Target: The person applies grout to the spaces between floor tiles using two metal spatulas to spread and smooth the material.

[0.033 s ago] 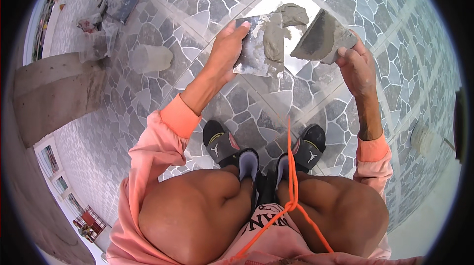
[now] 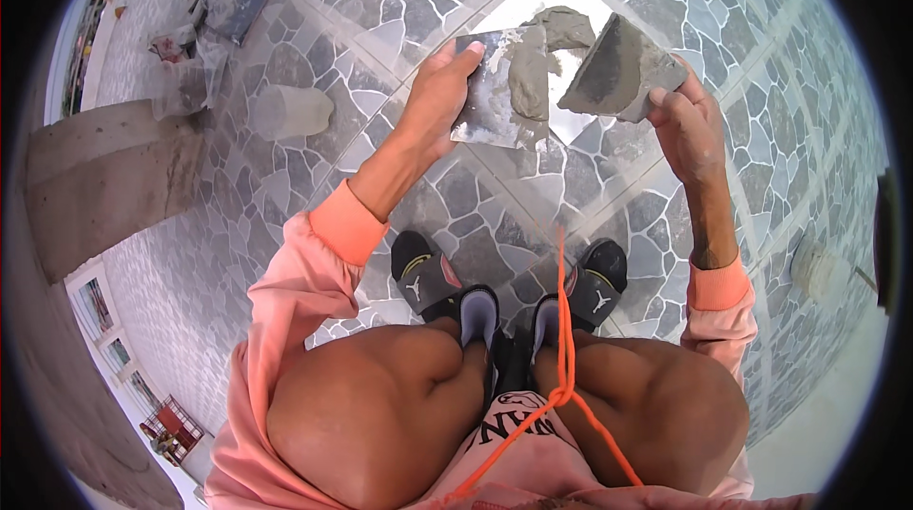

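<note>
My left hand point(image 2: 430, 101) grips the left edge of a flat, shiny metal plate point(image 2: 482, 96), thumb on top. A lump of wet grey mortar point(image 2: 526, 82) lies along the plate's right side. In my right hand point(image 2: 692, 134), thumb and fingers pinch a dark, angular flat plate point(image 2: 620, 73), its face smeared with mortar; whether it has a handle I cannot tell. The two plates are held a little apart. Behind them a white square sheet point(image 2: 518, 1) rests on the floor, bearing another mortar heap point(image 2: 568, 27), partly hidden by the left plate.
Stone-patterned floor tiles point(image 2: 418, 196) spread all around. My slippered feet point(image 2: 426, 277) stand below the plates. A translucent tub point(image 2: 290, 113) is at the left, near a concrete block point(image 2: 114, 177). Another pale container point(image 2: 820, 263) stands far right. An orange cord point(image 2: 563, 339) hangs in front of me.
The plate in my right hand has tilted very slightly, its upper corner rising. The left plate has shifted a touch to the right. Both hands keep their hold.
</note>
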`<state>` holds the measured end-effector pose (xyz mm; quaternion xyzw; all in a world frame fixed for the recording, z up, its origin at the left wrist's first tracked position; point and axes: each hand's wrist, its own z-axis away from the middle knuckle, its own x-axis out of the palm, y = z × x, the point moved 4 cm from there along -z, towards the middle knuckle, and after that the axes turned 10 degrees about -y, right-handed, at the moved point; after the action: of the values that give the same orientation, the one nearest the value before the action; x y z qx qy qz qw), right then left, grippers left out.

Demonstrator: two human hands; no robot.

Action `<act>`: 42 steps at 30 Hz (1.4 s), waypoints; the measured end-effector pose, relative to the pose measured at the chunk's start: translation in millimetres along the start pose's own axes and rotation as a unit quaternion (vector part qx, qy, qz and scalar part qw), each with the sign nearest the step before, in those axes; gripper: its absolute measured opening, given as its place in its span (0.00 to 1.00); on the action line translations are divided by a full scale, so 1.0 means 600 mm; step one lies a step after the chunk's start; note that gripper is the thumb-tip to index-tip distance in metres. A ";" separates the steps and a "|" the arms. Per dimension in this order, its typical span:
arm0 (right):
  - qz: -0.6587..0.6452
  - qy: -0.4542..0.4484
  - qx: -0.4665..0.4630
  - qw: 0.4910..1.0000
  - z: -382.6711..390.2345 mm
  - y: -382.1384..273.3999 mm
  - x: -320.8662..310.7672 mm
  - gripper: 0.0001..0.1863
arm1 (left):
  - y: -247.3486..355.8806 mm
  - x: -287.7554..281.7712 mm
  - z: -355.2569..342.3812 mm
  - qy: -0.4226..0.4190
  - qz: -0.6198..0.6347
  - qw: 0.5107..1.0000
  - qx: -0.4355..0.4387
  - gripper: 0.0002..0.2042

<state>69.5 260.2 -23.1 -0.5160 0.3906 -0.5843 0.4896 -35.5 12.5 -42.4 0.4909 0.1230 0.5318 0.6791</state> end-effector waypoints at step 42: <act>0.195 0.064 -0.136 0.969 0.025 -0.029 0.068 0.20 | -0.008 -0.013 -0.003 -0.001 0.086 0.996 0.008 0.13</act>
<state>81.8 224.8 5.2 -0.4526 0.5900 -0.4508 0.4937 -36.7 7.1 -50.0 0.5053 0.0839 0.5867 0.6272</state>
